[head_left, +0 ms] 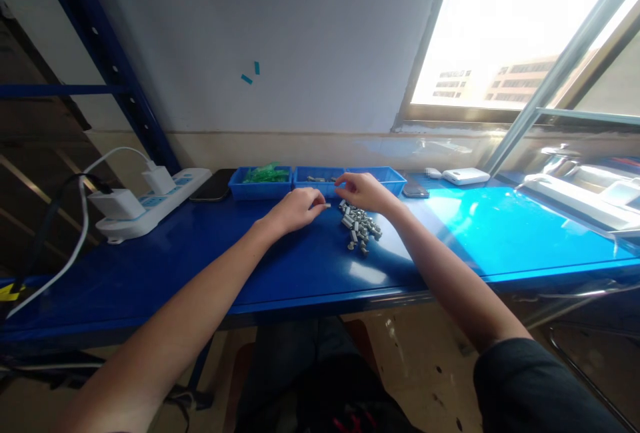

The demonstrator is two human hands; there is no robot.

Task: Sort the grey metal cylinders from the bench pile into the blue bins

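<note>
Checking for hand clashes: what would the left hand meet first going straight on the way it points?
Probably the right hand; depth is unclear, so the left hand might reach the piled metal parts first.

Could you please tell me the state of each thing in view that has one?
Left hand: pinching a small piece.
Right hand: fingers curled; hold unclear.
Metal pile: loose, on the table.
Left tray: holding green pieces.
Middle tray: holding small parts.
Right tray: contents unclear.
Power strip: two plugs in.
Black phone: lying flat.
</note>
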